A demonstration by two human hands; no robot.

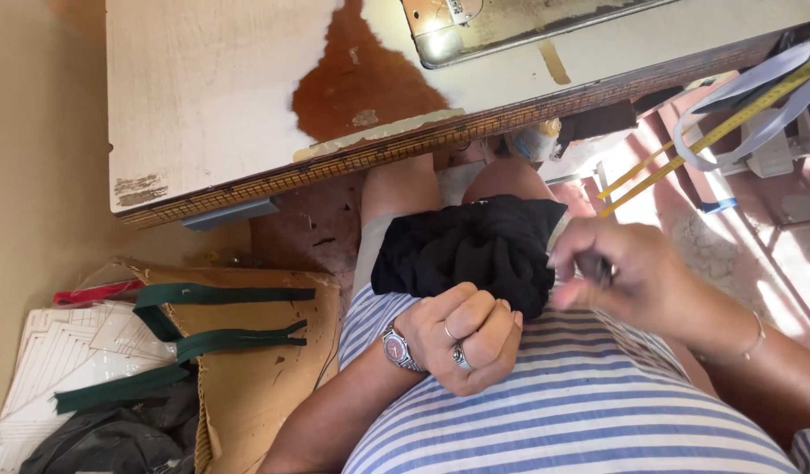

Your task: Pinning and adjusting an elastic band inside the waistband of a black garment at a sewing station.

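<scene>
The black fabric [475, 246] is bunched in a loose, wrinkled heap across my lap, just below the table edge. Its near edge is gathered under my left hand [462, 338], which is closed in a fist against it. At its right edge, my right hand [620, 272] pinches something small and dark, blurred.

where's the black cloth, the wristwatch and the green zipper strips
black cloth [475, 246], head view, middle of the bundle on the lap
wristwatch [396, 348], head view, its dial on the left wrist
green zipper strips [220, 338], head view, middle strip on the cardboard
</scene>
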